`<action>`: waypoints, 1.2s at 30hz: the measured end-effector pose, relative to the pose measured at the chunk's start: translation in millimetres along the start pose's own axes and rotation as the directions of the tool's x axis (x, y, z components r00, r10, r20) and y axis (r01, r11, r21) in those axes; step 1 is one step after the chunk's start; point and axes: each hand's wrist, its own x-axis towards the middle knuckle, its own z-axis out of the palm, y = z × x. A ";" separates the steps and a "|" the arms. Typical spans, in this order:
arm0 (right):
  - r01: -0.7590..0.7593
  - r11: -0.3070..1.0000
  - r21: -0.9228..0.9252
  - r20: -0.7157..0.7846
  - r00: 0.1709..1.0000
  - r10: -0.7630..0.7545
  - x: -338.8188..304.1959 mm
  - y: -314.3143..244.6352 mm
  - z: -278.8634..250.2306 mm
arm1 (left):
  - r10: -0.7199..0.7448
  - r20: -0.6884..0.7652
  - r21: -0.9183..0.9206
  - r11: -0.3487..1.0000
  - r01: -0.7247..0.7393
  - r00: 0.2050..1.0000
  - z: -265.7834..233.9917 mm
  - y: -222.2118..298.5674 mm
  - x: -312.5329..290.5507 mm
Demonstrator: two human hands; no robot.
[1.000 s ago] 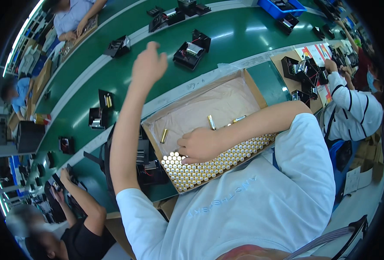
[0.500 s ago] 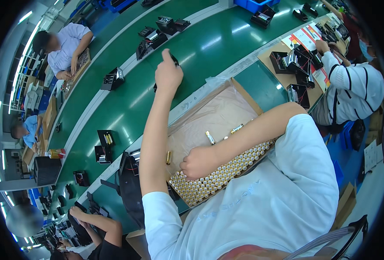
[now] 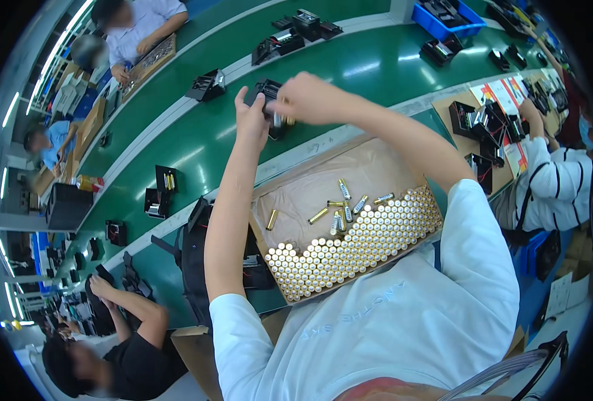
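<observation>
Over the green bench my left hand is closed on a black battery case, partly hidden by the fingers. My right hand reaches across from the right, its fingers bent down at the case. Gold-and-silver batteries show under those fingertips, against the case; how many is hard to make out. In front of me lies a carton lined with thin paper. Its near part is packed with upright batteries, and several loose batteries lie on the liner.
More black cases stand along the bench and its pale dividing rail. A black bag sits left of the carton. A blue bin is at the far right. Several co-workers sit around, one in a striped top at right.
My right hand has left the carton and come up to the case in my left hand, with batteries at its fingers. The view has shifted, with bench things now farther right.
</observation>
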 end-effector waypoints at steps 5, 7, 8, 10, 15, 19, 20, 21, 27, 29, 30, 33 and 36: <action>-0.030 0.997 -0.076 0.026 0.999 0.032 48.7 15.0 6.8 | 0.134 -0.021 0.133 0.982 -0.130 0.991 -7.7 9.0 -6.7; -0.035 0.988 -0.151 0.055 0.998 0.044 61.5 10.2 12.0 | 0.138 0.070 0.179 0.973 -0.149 0.988 -16.2 9.9 -5.0; -0.022 0.988 -0.153 0.061 0.998 0.032 65.6 4.0 13.1 | 0.146 0.059 0.174 0.973 -0.154 0.988 -21.6 9.6 -4.5; -0.078 0.985 -0.153 0.151 0.983 0.102 73.6 -7.9 13.5 | 0.133 0.057 0.105 0.985 -0.138 0.989 -31.6 9.5 -3.0; -0.100 0.990 -0.095 0.203 0.972 0.118 74.8 -29.9 20.1 | 0.043 0.003 -0.052 0.998 -0.042 0.999 -42.0 23.9 -14.0; 0.004 0.994 -0.111 0.143 0.990 0.012 62.1 -43.5 35.3 | -0.013 -0.071 -0.109 0.994 0.005 0.997 -52.8 37.8 -21.2; 0.014 0.993 -0.114 0.152 0.988 0.003 57.0 -42.4 45.8 | 0.007 -0.092 -0.064 0.998 -0.013 0.996 -57.5 38.0 -22.0; 0.092 0.976 -0.199 0.079 0.994 -0.077 51.3 -40.5 57.4 | 0.026 -0.112 -0.018 0.999 -0.028 0.993 -62.1 38.0 -22.7; 0.112 0.962 -0.251 0.129 0.988 -0.081 46.3 -49.0 69.9 | 0.004 -0.179 0.110 0.994 0.016 0.984 -75.6 41.2 -35.2; 0.089 0.980 -0.179 0.098 0.993 -0.072 54.9 -51.6 63.4 | -0.013 -0.159 0.095 0.995 0.029 0.987 -78.0 45.6 -37.5; 0.063 0.993 -0.104 0.068 0.996 -0.056 61.4 -51.2 59.7 | -0.034 -0.135 0.083 0.996 0.046 0.990 -79.2 46.7 -38.4; 0.016 0.999 0.042 0.010 1.000 -0.016 78.4 -48.1 56.7 | -0.072 -0.083 0.056 0.995 0.077 0.994 -81.5 50.1 -41.6; 0.070 0.997 -0.037 -0.003 0.998 -0.070 91.8 -43.4 70.6 | -0.032 0.009 0.059 0.998 0.031 0.999 -82.6 52.6 -46.4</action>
